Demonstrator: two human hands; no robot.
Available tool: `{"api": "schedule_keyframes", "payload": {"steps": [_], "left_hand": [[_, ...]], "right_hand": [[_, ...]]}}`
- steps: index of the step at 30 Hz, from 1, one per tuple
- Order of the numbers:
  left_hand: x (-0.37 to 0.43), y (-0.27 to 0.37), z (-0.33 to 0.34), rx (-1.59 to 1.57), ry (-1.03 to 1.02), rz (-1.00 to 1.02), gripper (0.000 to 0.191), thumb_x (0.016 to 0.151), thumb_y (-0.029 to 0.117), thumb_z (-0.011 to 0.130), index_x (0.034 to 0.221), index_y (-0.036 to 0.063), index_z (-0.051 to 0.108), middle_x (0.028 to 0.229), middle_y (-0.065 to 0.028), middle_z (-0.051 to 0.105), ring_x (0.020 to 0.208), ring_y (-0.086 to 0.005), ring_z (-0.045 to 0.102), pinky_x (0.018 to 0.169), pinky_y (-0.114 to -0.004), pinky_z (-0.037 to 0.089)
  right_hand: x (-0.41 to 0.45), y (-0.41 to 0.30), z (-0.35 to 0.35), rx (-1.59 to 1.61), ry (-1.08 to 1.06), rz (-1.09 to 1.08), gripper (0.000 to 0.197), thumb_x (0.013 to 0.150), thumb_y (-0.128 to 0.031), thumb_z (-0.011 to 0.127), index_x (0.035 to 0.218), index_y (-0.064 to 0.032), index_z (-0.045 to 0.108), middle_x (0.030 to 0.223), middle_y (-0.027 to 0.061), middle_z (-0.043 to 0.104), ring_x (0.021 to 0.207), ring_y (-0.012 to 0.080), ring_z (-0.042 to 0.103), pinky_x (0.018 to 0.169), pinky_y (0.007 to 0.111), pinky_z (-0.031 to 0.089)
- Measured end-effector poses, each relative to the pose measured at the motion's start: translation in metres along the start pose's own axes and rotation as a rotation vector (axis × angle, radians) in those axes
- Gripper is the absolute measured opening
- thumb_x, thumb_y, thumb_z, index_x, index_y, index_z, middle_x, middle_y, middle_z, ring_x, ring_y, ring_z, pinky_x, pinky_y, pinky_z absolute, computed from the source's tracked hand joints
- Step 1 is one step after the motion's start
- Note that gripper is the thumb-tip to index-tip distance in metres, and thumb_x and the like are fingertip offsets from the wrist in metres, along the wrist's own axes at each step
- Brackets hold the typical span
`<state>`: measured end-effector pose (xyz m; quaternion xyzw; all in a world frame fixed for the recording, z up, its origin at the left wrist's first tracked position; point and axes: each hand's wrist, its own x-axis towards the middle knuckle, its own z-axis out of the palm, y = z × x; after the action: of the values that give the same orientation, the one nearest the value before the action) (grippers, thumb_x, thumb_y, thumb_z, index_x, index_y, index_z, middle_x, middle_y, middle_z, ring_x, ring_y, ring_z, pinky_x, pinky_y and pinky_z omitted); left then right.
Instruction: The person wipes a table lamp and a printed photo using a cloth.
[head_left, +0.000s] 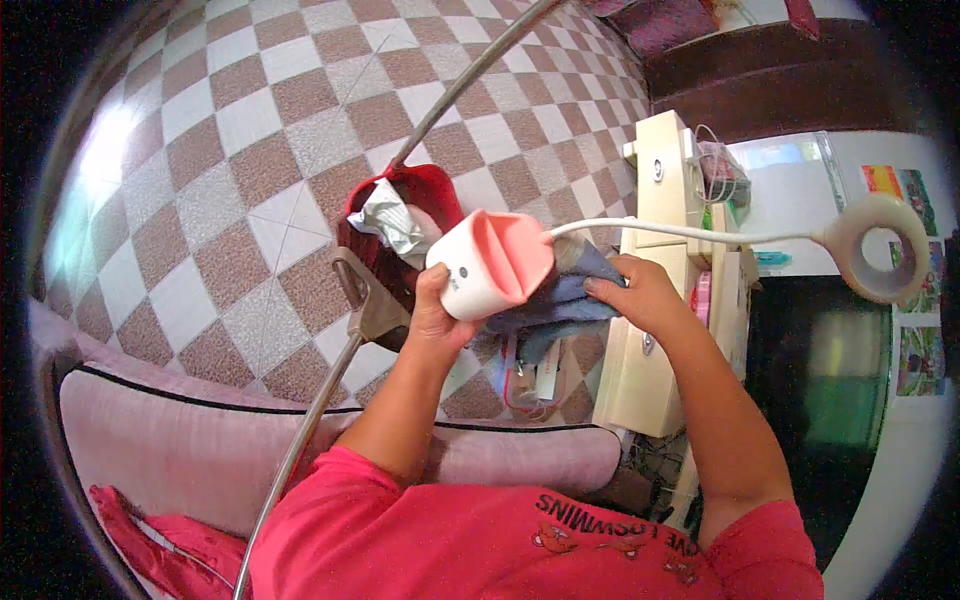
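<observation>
My left hand (439, 307) grips the white base of a desk lamp (469, 281), thumb on its printed front. The base has a pink top with divided compartments. A white gooseneck runs from it to the right and ends in a ring-shaped lamp head (840, 232). My right hand (645, 292) pinches a blue-grey cloth (574, 292), which hangs beside and partly behind the base. Below the hands, a red dustpan (442, 180) with a long metal handle holds crumpled white paper (390, 217).
A brown plastic tool head on a metal pole (322, 401) leans at left. Near me is a pink padded seat (202, 442) with red fabric (180, 540). A cream drawer cabinet (637, 375) and a dark television screen (814, 360) stand at right. Checkered tiles (247, 165) cover the floor.
</observation>
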<state>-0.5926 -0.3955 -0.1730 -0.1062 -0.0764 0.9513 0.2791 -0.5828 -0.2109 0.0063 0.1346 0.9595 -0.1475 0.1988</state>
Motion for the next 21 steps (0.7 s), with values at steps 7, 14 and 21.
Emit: {"api": "schedule_keyframes", "payload": {"steps": [7,14,21], "left_hand": [[0.003,-0.002,-0.001,0.135,-0.009,0.045,0.073,0.065,0.039,0.066,0.126,0.0093,0.04,0.12,-0.01,0.05,0.106,-0.0272,0.053,0.088,-0.045,0.046],[0.0,-0.013,0.012,0.35,-0.11,0.037,0.082,0.057,0.03,0.07,0.126,0.0127,0.029,0.116,-0.011,0.045,0.107,-0.0268,0.049,0.087,-0.041,0.045],[-0.005,-0.017,0.01,0.668,-0.136,0.043,0.08,0.057,0.021,0.07,0.125,0.0144,0.028,0.11,-0.0089,0.043,0.103,-0.0227,0.045,0.087,-0.035,0.039]], "right_hand": [[-0.038,-0.029,-0.007,0.65,0.203,-0.014,0.041,0.07,-0.021,0.066,0.106,-0.0031,0.057,0.089,0.0158,0.062,0.078,0.0227,0.06,0.074,0.032,0.047],[-0.02,-0.029,0.025,-0.048,0.335,-0.239,0.039,0.073,-0.009,0.053,0.11,0.0004,0.05,0.101,0.0224,0.057,0.092,0.0372,0.056,0.081,0.04,0.045],[0.022,-0.014,0.046,0.024,0.268,0.015,0.036,0.069,-0.011,0.054,0.103,-0.0004,0.058,0.093,0.022,0.06,0.09,0.037,0.057,0.081,0.041,0.044]]}}
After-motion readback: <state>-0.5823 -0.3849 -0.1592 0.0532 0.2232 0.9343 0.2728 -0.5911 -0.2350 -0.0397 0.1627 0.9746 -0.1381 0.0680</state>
